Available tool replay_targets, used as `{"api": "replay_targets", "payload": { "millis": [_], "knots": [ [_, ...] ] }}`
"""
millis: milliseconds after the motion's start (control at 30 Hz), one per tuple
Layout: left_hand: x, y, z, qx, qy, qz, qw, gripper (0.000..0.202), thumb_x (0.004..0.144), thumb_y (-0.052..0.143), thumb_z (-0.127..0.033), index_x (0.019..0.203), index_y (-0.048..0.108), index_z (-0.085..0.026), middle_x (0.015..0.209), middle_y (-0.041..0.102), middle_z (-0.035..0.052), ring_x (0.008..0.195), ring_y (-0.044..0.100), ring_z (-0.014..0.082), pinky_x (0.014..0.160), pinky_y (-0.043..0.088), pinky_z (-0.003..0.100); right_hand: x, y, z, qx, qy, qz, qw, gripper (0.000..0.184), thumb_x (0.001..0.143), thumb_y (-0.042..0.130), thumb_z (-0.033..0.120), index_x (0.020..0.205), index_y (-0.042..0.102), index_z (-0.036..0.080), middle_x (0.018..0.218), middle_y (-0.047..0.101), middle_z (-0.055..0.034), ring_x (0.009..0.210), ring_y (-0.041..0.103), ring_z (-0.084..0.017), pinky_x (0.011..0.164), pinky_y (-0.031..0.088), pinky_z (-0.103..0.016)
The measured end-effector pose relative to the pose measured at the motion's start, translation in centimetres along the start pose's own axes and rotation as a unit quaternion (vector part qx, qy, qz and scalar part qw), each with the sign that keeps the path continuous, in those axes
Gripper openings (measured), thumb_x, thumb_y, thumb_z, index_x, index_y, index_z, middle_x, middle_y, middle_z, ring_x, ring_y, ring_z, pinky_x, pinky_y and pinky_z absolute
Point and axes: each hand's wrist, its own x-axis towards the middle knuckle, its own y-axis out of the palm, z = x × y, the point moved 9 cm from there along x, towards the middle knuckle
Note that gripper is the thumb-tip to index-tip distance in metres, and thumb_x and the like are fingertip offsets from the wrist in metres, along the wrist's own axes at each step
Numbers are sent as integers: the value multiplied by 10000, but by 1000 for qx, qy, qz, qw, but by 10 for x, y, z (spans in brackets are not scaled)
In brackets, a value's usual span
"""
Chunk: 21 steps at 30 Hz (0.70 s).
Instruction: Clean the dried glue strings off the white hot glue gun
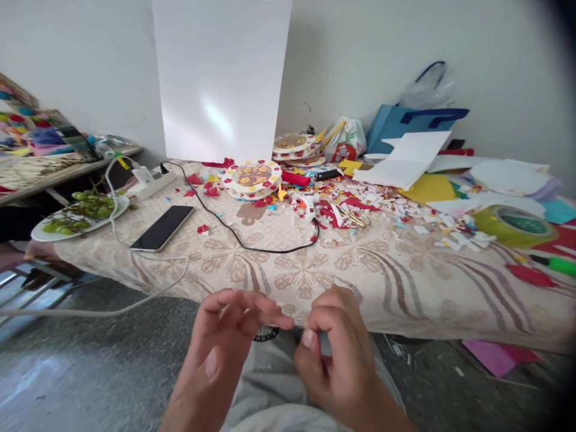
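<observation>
Left hand [227, 336] loosely open, right hand [335, 348] pinching something small; plate [38, 231] of grapes [83, 210] beyond.

Left hand [225, 342] and right hand [335, 354] meet fingertip to fingertip near the worktop [315, 276]. The right hand pinches something small and grey.

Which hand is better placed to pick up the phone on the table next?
Probably the left hand. The phone lies on the table's left part, on that hand's side, and its fingers are spread and free. The right hand is pinched on a small grey piece and sits farther away.
</observation>
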Motion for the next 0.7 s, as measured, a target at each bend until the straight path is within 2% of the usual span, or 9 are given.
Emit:
{"api": "replay_targets", "payload": {
  "millis": [333,500,700],
  "knots": [
    [-2,-1,1,-1,-5,-5,1000,317,814,514,-481,1094,499,-334,1054,588,17,873,625,245,877,438,449,-4,3,4,48,-30,34,998,158,722,413,30,790,384,170,712,375,4,672,395,-144,630,355,-340],
    [-1,-5,1,8,-6,-16,1000,305,816,519,-467,1094,500,-344,1059,589,13,824,637,226,867,442,450,-7,4,0,74,-27,52,996,170,718,399,28,804,373,173,728,369,2,685,394,-146,647,362,-351],
    [-2,-8,-2,9,21,-8,1000,306,825,519,-418,1110,505,-308,1087,593,40,836,633,236,832,467,442,-8,-6,-10,78,4,16,997,149,742,395,40,789,379,181,732,363,-1,699,388,-160,628,354,-352]
  ]
}}
